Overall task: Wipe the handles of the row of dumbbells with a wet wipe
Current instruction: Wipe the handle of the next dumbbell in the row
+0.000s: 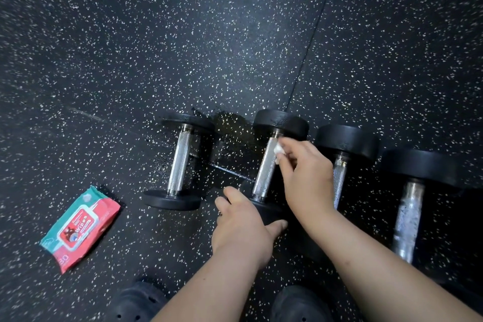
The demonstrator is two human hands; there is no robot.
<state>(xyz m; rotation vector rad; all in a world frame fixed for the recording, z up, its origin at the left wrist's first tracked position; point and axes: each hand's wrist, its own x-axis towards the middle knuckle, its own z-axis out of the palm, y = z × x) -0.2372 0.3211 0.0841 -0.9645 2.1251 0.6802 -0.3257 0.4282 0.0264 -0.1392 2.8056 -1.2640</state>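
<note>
Dumbbells, four in a row, lie on the speckled black rubber floor (235, 34) in front of you, handles pointing away from you. At far left, well apart from them, a red-and-teal pack of wipes (79, 227) lies flat. The first dumbbell (180, 162) lies untouched, with a dark wet patch (230, 125) on the floor just to its right. Your left hand (243, 230) grips the near head of the second dumbbell (265, 170), fingers curled over the black disc and thumb stretched along its near edge. Your right hand (305, 178) pinches a small wadded wet wipe (278, 149) between thumb and fingertips, pressing it on the top of that dumbbell's knurled handle, just below the far head. The third dumbbell (339, 172) lies just beside, partly hidden by your right wrist. The fourth dumbbell (409, 217) closes the row at right, its handle mottled with pale flecks. Two dark shoes (138, 303) show at the bottom edge.
</note>
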